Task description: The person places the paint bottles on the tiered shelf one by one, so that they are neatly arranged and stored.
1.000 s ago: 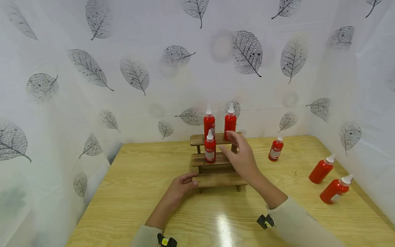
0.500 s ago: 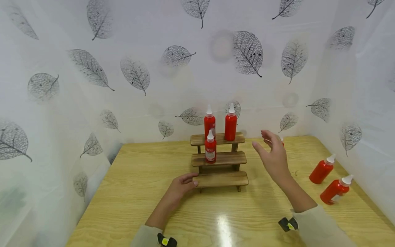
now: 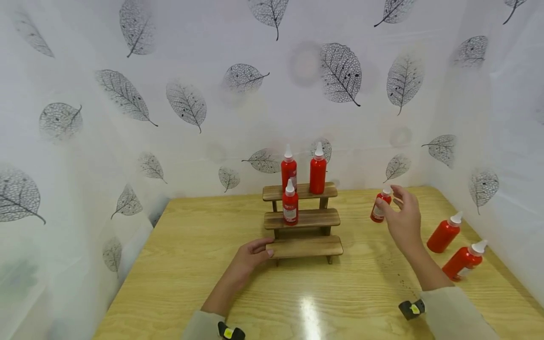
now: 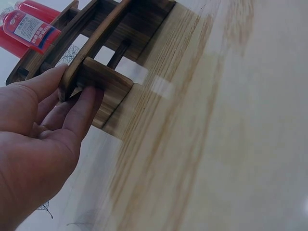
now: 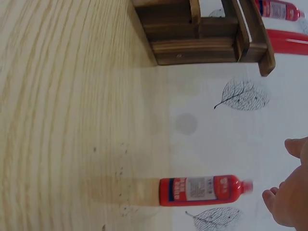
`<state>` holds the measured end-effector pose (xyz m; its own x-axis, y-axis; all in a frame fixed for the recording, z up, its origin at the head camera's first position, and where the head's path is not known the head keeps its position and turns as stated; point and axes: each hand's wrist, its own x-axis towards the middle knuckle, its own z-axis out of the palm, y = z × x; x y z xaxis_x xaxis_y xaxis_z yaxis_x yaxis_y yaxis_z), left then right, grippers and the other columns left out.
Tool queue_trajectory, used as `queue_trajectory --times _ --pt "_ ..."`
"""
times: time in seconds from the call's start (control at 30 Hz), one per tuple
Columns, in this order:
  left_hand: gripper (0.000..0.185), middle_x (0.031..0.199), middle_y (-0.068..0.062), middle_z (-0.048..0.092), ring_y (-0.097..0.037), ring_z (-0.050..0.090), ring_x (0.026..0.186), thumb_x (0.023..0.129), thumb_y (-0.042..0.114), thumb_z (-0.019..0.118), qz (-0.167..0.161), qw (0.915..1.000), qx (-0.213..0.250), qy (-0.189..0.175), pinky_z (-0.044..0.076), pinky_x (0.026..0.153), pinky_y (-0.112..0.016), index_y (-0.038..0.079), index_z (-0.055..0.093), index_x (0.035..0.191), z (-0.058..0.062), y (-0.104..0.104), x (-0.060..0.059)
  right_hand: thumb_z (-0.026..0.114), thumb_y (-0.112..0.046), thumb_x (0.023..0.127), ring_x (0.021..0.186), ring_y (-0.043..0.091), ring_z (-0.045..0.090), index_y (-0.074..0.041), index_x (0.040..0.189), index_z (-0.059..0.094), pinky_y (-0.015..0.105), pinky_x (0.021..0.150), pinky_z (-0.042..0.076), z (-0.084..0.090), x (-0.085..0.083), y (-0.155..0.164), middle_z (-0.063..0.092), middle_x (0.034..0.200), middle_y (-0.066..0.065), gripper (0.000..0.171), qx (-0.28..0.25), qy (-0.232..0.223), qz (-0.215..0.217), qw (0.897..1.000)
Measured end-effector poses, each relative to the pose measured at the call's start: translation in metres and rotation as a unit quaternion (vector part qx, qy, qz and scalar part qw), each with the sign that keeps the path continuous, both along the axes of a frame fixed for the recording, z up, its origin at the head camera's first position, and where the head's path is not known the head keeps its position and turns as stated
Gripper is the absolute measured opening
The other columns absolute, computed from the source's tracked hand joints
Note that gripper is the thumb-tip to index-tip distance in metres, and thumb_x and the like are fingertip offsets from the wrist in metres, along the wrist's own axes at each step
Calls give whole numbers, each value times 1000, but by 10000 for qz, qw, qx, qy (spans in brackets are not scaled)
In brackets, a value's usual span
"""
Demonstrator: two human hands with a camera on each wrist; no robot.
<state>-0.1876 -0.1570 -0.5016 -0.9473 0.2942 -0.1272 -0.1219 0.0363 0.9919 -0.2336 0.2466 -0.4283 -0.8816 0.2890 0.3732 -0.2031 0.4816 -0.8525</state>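
Note:
A three-step wooden display stand (image 3: 306,246) stands mid-table. My left hand (image 3: 248,257) grips the left end of its lowest step; the left wrist view shows the thumb on the board (image 4: 98,41) and fingers beneath. Two red squeeze bottles with white nozzle caps, one at the left (image 3: 288,171) and one at the right (image 3: 317,177), stand on the top step. Another red bottle (image 3: 291,210) is on the middle step. My right hand (image 3: 403,219) is at a red bottle (image 3: 377,212) on the table, fingers spread. In the right wrist view a gap separates fingers and bottle (image 5: 207,190).
Two more red bottles, one farther back (image 3: 442,236) and one nearer (image 3: 461,264), stand at the table's right side. A white leaf-print curtain (image 3: 255,108) rises behind the table (image 3: 191,264) and along both sides.
My right hand has moved right, away from the top-step bottle at the right, to the red bottle on the table. The left hand stays on the stand.

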Motion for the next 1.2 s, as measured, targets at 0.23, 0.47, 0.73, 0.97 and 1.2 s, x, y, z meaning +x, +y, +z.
queue_trajectory --times 0.23,0.47,0.73,0.97,1.2 --pt "50 149 -20 50 -29 53 132 98 23 68 -36 10000 0 28 49 106 -38 4 56 143 1 -1 0 66 -21 99 136 38 40 0 151 38 48 116 38 -15 -13 13 39 149 22 63 -420 -433 -105 9981" --pt "50 151 -21 49 -30 51 134 98 24 69 -46 10000 6 51 48 107 -39 4 56 142 1 -1 1 65 -17 99 138 38 40 -2 153 36 50 118 35 -26 -24 18 40 152 21 63 -664 -652 18 9957" --pt "49 150 -20 50 -28 53 132 97 23 69 30 10000 35 21 49 106 -37 5 57 142 0 0 0 63 -11 99 142 38 38 -3 154 33 50 121 31 -28 -35 18 40 154 21 63 -846 -675 -27 9941" --pt "51 153 -20 46 -31 51 135 98 23 67 26 9999 45 98 48 107 -37 4 55 144 0 0 1 61 -9 99 144 39 37 -2 154 30 53 119 32 -34 -42 19 39 156 21 63 -844 -839 9 9929" --pt "51 154 -19 46 -31 50 137 99 24 67 75 9999 3 92 47 108 -38 6 55 145 -1 2 0 59 -13 100 138 37 44 -5 154 31 53 114 39 -35 -45 21 44 153 20 62 -657 -940 -95 9934"
